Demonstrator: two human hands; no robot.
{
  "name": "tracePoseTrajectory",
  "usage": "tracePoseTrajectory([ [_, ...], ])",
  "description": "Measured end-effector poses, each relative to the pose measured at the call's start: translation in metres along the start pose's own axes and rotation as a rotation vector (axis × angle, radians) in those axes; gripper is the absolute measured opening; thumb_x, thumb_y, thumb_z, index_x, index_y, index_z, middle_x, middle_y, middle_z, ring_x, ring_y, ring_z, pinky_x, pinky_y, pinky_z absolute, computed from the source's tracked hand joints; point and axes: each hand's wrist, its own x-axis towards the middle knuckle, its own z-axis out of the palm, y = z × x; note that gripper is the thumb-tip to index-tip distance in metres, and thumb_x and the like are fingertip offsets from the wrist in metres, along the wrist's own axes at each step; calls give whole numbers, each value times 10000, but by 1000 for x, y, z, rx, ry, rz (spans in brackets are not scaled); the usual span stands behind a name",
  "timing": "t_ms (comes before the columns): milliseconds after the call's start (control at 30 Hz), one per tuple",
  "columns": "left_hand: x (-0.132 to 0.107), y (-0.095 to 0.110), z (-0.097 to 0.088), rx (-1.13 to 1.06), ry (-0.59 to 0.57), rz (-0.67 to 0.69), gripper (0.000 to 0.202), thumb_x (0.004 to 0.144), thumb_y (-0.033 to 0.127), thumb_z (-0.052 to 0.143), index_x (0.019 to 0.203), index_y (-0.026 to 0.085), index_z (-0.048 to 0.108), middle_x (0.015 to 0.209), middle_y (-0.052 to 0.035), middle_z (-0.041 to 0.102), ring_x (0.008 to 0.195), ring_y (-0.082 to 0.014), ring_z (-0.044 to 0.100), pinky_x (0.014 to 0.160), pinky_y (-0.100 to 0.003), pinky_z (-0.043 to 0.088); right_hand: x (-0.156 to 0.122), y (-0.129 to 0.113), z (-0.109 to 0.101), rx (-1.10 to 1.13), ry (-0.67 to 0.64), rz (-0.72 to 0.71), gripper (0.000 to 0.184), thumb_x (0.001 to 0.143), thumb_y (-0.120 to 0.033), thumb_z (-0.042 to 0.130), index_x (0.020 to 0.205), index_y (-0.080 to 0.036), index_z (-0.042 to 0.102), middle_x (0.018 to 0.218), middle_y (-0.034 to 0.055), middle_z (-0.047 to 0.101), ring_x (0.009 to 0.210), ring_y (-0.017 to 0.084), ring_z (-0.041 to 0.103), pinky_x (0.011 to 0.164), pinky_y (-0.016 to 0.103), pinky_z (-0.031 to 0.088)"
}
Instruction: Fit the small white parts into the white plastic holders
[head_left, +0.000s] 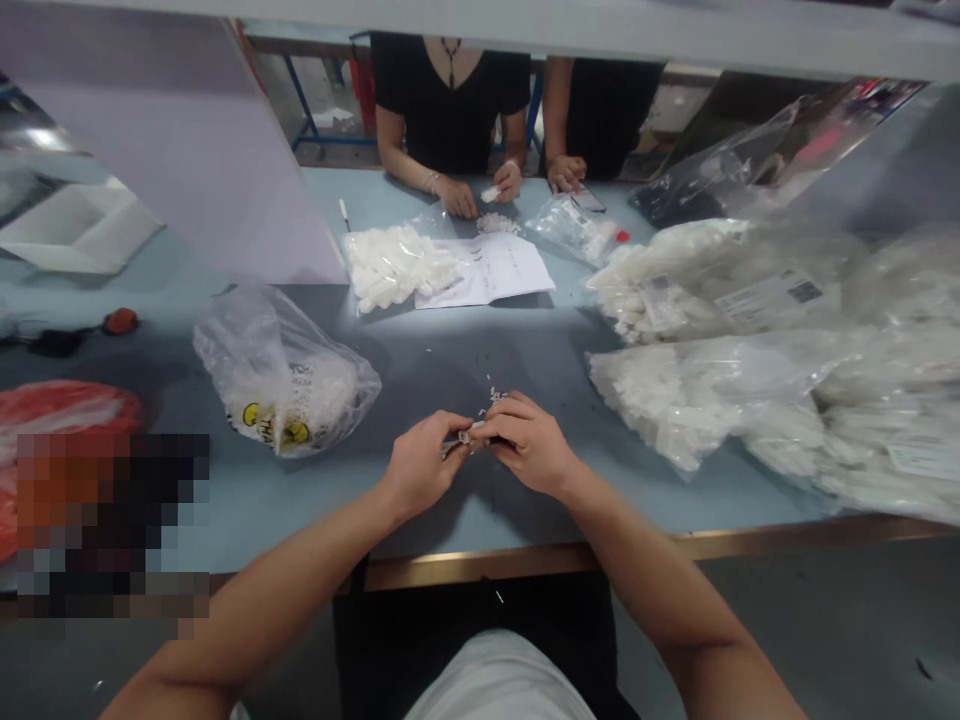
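Forearms angling inward above desk (pixel 465 350), left hand (pixel 420 467) and right hand (pixel 531 447) meeting at fingertips, each grip pinching one small pale part (pixel 466 438).

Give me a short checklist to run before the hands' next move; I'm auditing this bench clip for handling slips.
1. Grip: ok. Fingertips of the left hand and right hand meet on the small piece.
2. Kind of small piece: cannot tell, too small and blurred.
3. Spares: ok. The loose white bits lie on the table just beyond the hands, untouched.
4. Left side: ok. The printed bag lies apart from the left hand.
5. Right side: ok. The bags of white parts lie apart from the right hand.
6. Others: ok. The co-workers' hands are at the far side.
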Motion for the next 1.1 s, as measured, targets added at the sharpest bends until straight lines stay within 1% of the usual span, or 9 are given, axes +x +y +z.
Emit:
tracePoseTrajectory([
  [133, -4, -2, 5, 28, -16, 7, 204, 833, 224, 576, 1031, 253, 612, 982, -25, 696, 919, -183, 654, 818, -303, 507, 3, -1, -4, 149, -86, 238, 81, 774, -168, 632, 821, -230, 653, 853, 15, 598, 811, 143, 563, 737, 272, 450],
  [233, -7, -5, 9, 9, -18, 57, 203, 839, 229, 569, 1030, 267, 627, 1016, -27, 701, 957, -194, 655, 840, -326, 512, 6, -2, -8, 276, -156, 431, 223, 715, -276, 716, 901, -211, 611, 831, -6, 591, 742, 128, 532, 677, 251, 429],
  [300, -9, -6, 11, 0, -18, 83, 182, 852, 247, 559, 1016, 267, 636, 1047, -33, 699, 979, -197, 652, 853, -335, 510, 8, -2, -10, 375, -191, 493, 295, 693, -318, 735, 923, -200, 595, 791, -23, 578, 697, 114, 500, 645, 237, 411],
  [433, -6, -3, 8, 2, -25, 55, 165, 878, 293, 537, 1010, 261, 631, 1007, -27, 705, 939, -180, 658, 830, -314, 509, 10, 0, -11, 467, -195, 524, 291, 686, -339, 739, 897, -189, 607, 769, -29, 568, 679, 104, 480, 630, 229, 394],
  [600, -2, 5, -2, -12, -14, -12, 138, 853, 317, 578, 962, 247, 625, 917, -1, 699, 832, -158, 660, 766, -270, 506, 9, 3, -11, 562, -192, 557, 336, 687, -366, 745, 944, -183, 631, 841, -3, 620, 744, 125, 537, 701, 255, 426],
  [833, -4, 3, 4, 12, -14, 28, 164, 883, 301, 535, 1009, 261, 632, 1001, -8, 704, 932, -167, 655, 817, -276, 495, 9, 0, -3, 587, -174, 569, 306, 693, -372, 739, 898, -184, 610, 783, -13, 595, 707, 118, 524, 652, 242, 424],
  [933, -3, 4, 2, -14, 13, 16, 150, 872, 304, 556, 990, 250, 630, 949, -1, 712, 862, -154, 667, 773, -258, 503, 10, 1, -3, 585, -167, 575, 329, 685, -379, 746, 916, -181, 621, 811, -5, 606, 720, 121, 527, 667, 245, 423],
  [1000, -1, 4, -1, -56, 47, 6, 149, 845, 307, 597, 978, 247, 626, 915, 10, 713, 812, -142, 670, 750, -246, 506, 10, 4, -8, 549, -127, 585, 369, 686, -387, 742, 974, -182, 636, 839, 3, 616, 719, 122, 529, 675, 252, 423],
  [1100, 2, 2, -3, -127, 79, -31, 172, 809, 302, 640, 972, 251, 619, 940, 16, 711, 832, -144, 675, 739, -241, 510, 9, 12, -21, 425, 26, 597, 355, 735, -392, 689, 1023, -188, 647, 828, 6, 620, 702, 126, 533, 663, 257, 420],
])
